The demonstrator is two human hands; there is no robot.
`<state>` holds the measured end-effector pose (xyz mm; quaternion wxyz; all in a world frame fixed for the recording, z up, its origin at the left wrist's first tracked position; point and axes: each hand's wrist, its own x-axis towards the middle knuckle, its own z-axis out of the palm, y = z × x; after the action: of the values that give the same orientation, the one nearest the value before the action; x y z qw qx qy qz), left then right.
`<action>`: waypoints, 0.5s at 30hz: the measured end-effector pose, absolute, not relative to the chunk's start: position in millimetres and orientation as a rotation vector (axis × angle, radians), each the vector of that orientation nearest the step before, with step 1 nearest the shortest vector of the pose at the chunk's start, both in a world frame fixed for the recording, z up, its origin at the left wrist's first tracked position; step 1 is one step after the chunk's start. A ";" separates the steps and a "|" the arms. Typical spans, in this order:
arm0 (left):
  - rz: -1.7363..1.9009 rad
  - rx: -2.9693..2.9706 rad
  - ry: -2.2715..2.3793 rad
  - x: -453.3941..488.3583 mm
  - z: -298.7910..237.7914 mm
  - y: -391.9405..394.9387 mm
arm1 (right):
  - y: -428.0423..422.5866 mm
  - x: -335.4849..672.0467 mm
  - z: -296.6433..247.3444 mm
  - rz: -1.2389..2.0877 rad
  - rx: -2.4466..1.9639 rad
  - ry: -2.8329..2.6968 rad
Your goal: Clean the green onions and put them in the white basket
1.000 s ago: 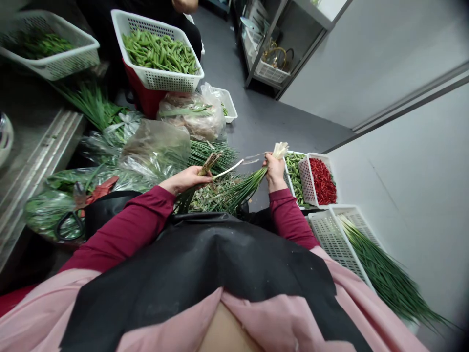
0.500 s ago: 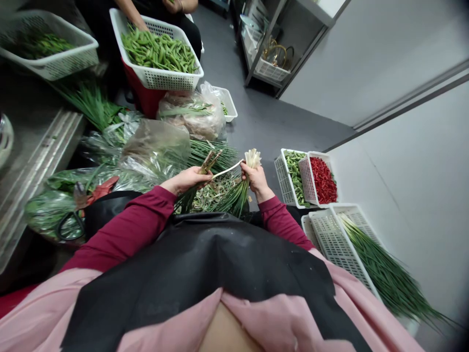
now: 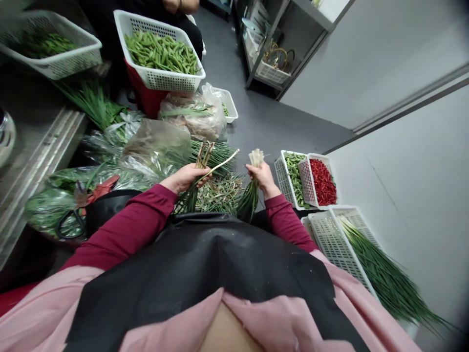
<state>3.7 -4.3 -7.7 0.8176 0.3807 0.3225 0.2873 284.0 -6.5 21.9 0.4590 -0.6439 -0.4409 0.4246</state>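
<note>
My left hand [image 3: 187,178] is closed around a bunch of green onions with brownish, untrimmed ends [image 3: 203,155]. One pale green onion stalk [image 3: 224,163] sticks out from its fingers to the right. My right hand [image 3: 263,177] grips a second bunch of green onions, its clean white ends [image 3: 256,157] pointing up and its dark green leaves [image 3: 248,201] hanging below. The two hands are apart. Beneath and between them lies a heap of stripped leaves and peelings [image 3: 220,193], with more long green onions [image 3: 216,155] behind it.
Green peppers fill a white basket [image 3: 172,83] in front of a seated person [image 3: 146,14]. Plastic bags [image 3: 156,146] of greens lie at left, near black-handled scissors [image 3: 69,224]. At right stand baskets of red chillies [image 3: 322,181], green peppers [image 3: 294,171] and green onions [image 3: 384,264].
The single stalk that reached across to my right hand is now only in my left. My right hand has moved slightly right with its bunch. The other person's hand has left the pepper basket.
</note>
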 end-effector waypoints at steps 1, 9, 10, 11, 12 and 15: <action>0.608 0.769 0.663 6.0 -8.8 -4.1 | -12.8 273.9 19.0 1.075 -1.589 -1.133; 0.493 0.650 0.619 27.5 -7.2 -10.7 | -49.2 196.9 12.4 1.432 -1.336 -1.193; 0.488 0.653 0.623 29.5 -6.5 -11.8 | -49.3 194.1 13.1 1.458 -1.313 -1.172; 0.491 0.668 0.630 31.0 -6.0 -12.8 | -48.7 193.1 13.3 1.470 -1.305 -1.155; 0.502 0.687 0.643 32.1 -5.8 -13.7 | -47.7 193.3 13.0 1.475 -1.306 -1.143; 0.576 0.739 0.735 32.8 -7.2 -15.1 | -44.2 198.4 9.2 1.436 -1.336 -1.124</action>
<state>32.8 -15.1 -7.2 0.8279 0.3482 0.3459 0.2713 198.4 -44.2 9.2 0.4264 -0.5344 -0.4499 0.5747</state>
